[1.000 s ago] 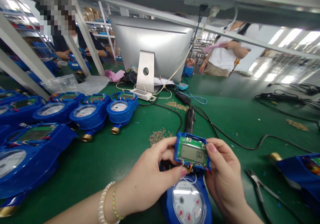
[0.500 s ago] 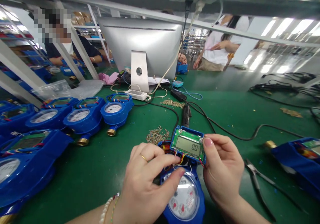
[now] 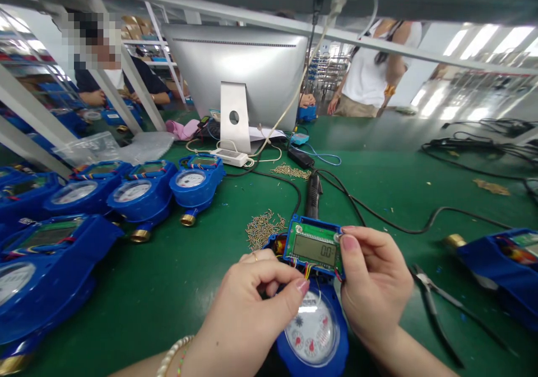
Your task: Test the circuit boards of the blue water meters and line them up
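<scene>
My right hand [image 3: 374,287] grips the right edge of a display module [image 3: 314,247], a green circuit board in a blue frame whose screen reads about 0.0. Thumb and index finger of my left hand [image 3: 260,304] are pinched together at the thin coloured wires [image 3: 307,270] below the board. Under both hands lies a blue water meter [image 3: 313,332] with a clear round dial and red pointers. The module is tilted up above the meter's open housing, where more wiring partly shows. My left fingers cover some of the wires and the meter's left side.
Several blue meters [image 3: 196,184] line the left side, and another [image 3: 500,270] lies at right. Pliers [image 3: 437,304] rest beside my right hand. Screws [image 3: 264,229] lie in a pile near a black electric screwdriver [image 3: 312,196]. Behind stands a monitor [image 3: 239,69]; co-workers [image 3: 363,80] are beyond.
My left thumb and index finger, apart before, have closed together at the wires. The display module has tilted and shifted slightly left and down in my right hand.
</scene>
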Demonstrator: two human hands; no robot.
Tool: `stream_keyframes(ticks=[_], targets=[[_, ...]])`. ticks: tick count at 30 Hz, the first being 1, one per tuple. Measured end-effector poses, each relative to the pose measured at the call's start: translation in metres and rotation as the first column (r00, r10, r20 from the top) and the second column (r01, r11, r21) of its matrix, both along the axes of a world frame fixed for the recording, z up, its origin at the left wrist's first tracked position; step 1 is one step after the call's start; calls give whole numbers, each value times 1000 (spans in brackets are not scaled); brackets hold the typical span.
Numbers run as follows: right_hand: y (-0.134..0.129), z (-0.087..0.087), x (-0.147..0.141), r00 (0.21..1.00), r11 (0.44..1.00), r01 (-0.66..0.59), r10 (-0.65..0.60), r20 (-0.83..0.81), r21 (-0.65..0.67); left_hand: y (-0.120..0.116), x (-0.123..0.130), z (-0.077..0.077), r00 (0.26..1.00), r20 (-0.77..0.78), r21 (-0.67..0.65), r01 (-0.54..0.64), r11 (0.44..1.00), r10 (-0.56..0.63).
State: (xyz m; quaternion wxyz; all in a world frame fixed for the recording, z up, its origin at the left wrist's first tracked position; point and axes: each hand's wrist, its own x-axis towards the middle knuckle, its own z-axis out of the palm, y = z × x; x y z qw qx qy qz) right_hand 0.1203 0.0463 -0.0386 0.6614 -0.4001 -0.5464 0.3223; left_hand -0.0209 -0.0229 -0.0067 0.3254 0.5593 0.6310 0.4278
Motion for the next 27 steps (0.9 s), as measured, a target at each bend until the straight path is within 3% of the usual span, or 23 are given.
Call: stream_keyframes(ticks=[3, 10, 17, 27], targets=[[0, 1, 0, 999, 998, -39, 38, -21, -43, -1, 1, 0, 998, -59, -3, 35, 999, -35], [3, 0, -1, 974, 964, -175, 140, -177, -201, 2, -2, -8, 954, -298, 214, 47, 976, 19], [4, -4, -2, 943, 927, -271, 201, -267, -259, 10, -4, -13, 968, -237, 226, -31, 974, 85], [9, -7, -2, 933, 914, -287, 200, -298, -287, 11, -5, -13, 958, -246, 260, -84, 962, 150]])
